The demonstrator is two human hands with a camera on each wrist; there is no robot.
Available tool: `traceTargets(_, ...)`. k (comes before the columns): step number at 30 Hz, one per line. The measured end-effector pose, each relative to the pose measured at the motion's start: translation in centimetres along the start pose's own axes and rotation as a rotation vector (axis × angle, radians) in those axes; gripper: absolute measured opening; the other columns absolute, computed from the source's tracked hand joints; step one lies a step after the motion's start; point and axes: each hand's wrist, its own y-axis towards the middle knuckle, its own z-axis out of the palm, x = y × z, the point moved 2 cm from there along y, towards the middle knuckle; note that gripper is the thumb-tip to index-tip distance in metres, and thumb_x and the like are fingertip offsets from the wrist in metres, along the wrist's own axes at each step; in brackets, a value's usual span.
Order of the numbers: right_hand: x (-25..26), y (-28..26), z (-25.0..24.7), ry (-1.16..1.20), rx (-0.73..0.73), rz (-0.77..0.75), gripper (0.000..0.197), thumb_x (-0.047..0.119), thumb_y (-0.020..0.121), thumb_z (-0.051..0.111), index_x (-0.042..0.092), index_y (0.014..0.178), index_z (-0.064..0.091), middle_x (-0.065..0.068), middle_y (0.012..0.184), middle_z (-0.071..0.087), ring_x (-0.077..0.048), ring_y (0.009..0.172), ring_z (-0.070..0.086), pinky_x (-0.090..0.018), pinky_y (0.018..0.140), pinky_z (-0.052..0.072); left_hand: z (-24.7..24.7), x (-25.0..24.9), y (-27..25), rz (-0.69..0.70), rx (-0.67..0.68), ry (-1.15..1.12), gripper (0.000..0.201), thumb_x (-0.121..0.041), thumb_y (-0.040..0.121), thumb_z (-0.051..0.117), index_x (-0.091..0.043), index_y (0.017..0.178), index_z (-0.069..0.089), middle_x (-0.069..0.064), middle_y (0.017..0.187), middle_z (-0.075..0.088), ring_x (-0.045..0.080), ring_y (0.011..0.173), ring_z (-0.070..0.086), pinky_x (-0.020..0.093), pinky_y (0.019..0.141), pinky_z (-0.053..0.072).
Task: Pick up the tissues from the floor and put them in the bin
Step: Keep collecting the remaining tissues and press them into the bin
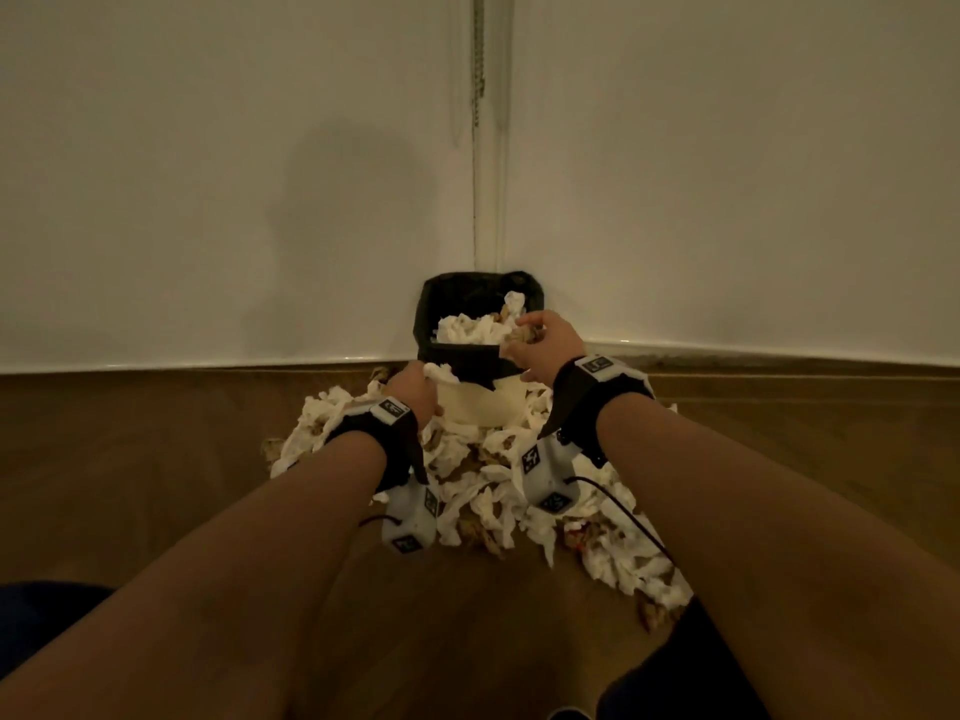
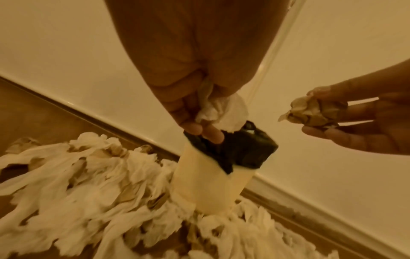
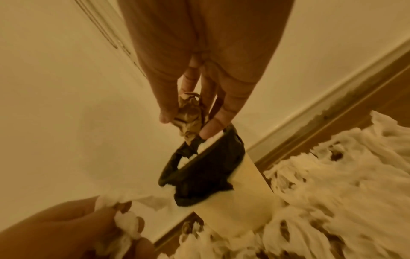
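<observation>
Corner of a room, pale walls meeting over a wooden floor [image 1: 156,485]. Small bin [image 1: 480,356], cream-sided with a black liner, stood tight in that corner, already part filled with white tissues. Heaped tissues [image 1: 493,491] spread across the floor against the bin's front, likely so each load needed only a short reach.

Right hand [image 1: 545,345] raised at the bin's near right rim, fingers pinching a brownish crumpled tissue [image 2: 310,112], seemingly placed to drop it inside. Left hand [image 1: 415,387] lower, at the bin's front left, grip closed round a white tissue wad [image 2: 221,110], just above the rim in the left wrist view. Both forearms stretched forward, wrists bent downward.
</observation>
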Motion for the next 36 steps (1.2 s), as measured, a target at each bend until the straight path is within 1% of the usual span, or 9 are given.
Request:
traceTargets(2, 1.6, 0.1, -1.2, 0.043, -0.023, -0.043, 0.039, 0.015, 0.082, 0.069, 0.018, 0.117, 0.051, -0.008, 0.105, 0.057, -0.024, 0.087, 0.059, -0.027, 0.056, 0.053, -1.2, -1.4, 0.1, 0.012, -0.027, -0.093, 0.033, -0.014, 0.094, 0.044, 0.002, 0.123, 0.046, 0.022, 0.125, 0.054, 0.036, 0.113, 0.053, 0.040, 0.094, 0.046)
traceTargets(6, 4.1, 0.4, -2.8, 0.016, -0.065, -0.135, 0.041, 0.013, 0.079, 0.072, 0.012, 0.117, 0.057, -0.012, 0.112, 0.062, -0.025, 0.098, 0.062, -0.037, 0.086, 0.054, -3.5, -4.8, -0.5, 0.118, -0.106, 0.044, 0.053, -0.052, 0.089, 0.049, -0.001, 0.095, 0.059, 0.023, 0.092, 0.059, 0.034, 0.093, 0.059, 0.036, 0.076, 0.044)
traceTargets(8, 4.4, 0.7, -3.3, 0.006, -0.082, -0.152, 0.041, 0.014, 0.079, 0.072, 0.011, 0.117, 0.058, -0.013, 0.116, 0.061, -0.028, 0.106, 0.060, -0.041, 0.092, 0.051, -4.5, -6.2, -0.6, 0.191, -0.183, 0.164, 0.042, -0.041, 0.097, 0.041, -0.007, 0.076, 0.052, 0.015, 0.078, 0.054, 0.034, 0.090, 0.059, 0.033, 0.069, 0.036)
traceTargets(11, 4.3, 1.0, -3.4, 0.020, -0.097, -0.151, 0.041, 0.016, 0.080, 0.071, 0.010, 0.118, 0.057, -0.013, 0.118, 0.061, -0.028, 0.108, 0.060, -0.041, 0.094, 0.050, -5.3, -7.2, 0.2, 0.224, -0.227, -0.098, 0.019, -0.014, 0.098, 0.039, -0.002, 0.109, 0.049, 0.017, 0.099, 0.056, 0.035, 0.096, 0.060, 0.037, 0.074, 0.045)
traceTargets(14, 4.0, 1.3, -3.3, 0.025, -0.120, -0.127, 0.041, 0.019, 0.081, 0.070, 0.009, 0.118, 0.057, -0.013, 0.118, 0.061, -0.029, 0.107, 0.060, -0.040, 0.094, 0.050, -5.4, -7.3, 1.0, 0.242, -0.162, -0.401, 0.030, -0.002, 0.095, 0.040, -0.008, 0.125, 0.042, 0.013, 0.109, 0.050, 0.021, 0.075, 0.058, 0.019, 0.051, 0.050)
traceTargets(22, 2.7, 2.8, -3.0, -0.043, -0.194, -0.098, 0.036, 0.030, 0.081, 0.068, 0.017, 0.113, 0.057, -0.004, 0.113, 0.062, -0.021, 0.101, 0.060, -0.032, 0.089, 0.051, -4.0, -6.3, 3.3, 0.105, -0.119, -0.400, 0.041, -0.021, 0.100, 0.029, 0.003, 0.132, 0.042, 0.024, 0.136, 0.044, 0.037, 0.126, 0.043, 0.046, 0.107, 0.034)
traceTargets(26, 0.3, 5.2, -1.7, -0.100, -0.206, -0.056, 0.029, 0.028, 0.081, 0.067, 0.018, 0.107, 0.058, -0.001, 0.102, 0.062, -0.016, 0.092, 0.059, -0.023, 0.073, 0.045, -2.5, -4.5, 6.2, -0.020, -0.110, -0.237, 0.042, -0.003, 0.094, 0.035, 0.000, 0.135, 0.040, 0.023, 0.137, 0.043, 0.036, 0.125, 0.044, 0.041, 0.105, 0.039)
traceTargets(32, -0.9, 6.8, 0.4, -0.228, -0.183, -0.165, 0.027, 0.024, 0.086, 0.063, 0.013, 0.110, 0.059, -0.007, 0.109, 0.064, -0.021, 0.099, 0.060, -0.026, 0.082, 0.046, -2.4, -4.2, 7.9, 0.195, -0.296, -0.083, 0.030, -0.008, 0.093, 0.047, 0.000, 0.121, 0.056, 0.021, 0.130, 0.049, 0.037, 0.115, 0.050, 0.018, 0.070, 0.037)
traceTargets(36, -0.9, 8.2, 2.2, -0.300, -0.195, -0.235, 0.029, 0.027, 0.087, 0.061, 0.014, 0.113, 0.056, -0.010, 0.114, 0.058, -0.024, 0.101, 0.058, -0.029, 0.083, 0.045, -2.2, -4.3, 8.9, 0.277, -0.318, -0.056, 0.026, -0.012, 0.088, 0.058, -0.010, 0.112, 0.067, 0.019, 0.113, 0.061, 0.030, 0.100, 0.060, 0.029, 0.083, 0.044)
